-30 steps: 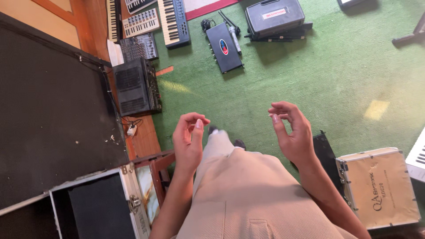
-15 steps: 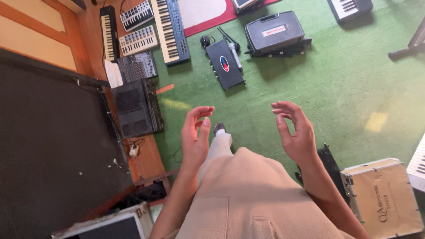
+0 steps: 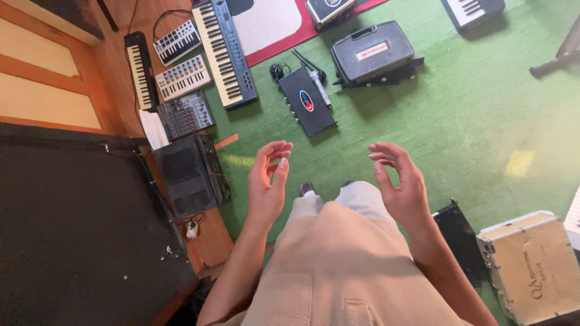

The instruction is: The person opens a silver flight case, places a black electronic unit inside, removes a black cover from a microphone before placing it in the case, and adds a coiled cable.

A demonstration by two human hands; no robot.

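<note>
Green carpet spreads below a standing person. Both hands hang empty over it, fingers loosely curled: left hand, right hand. Since a moment ago the view has drifted forward, revealing more keyboards. Nearest ahead lie a black audio box and a dark amplifier.

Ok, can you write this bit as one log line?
left hand: empty, open | right hand: empty, open | below: green carpet | nearest: black audio box
</note>
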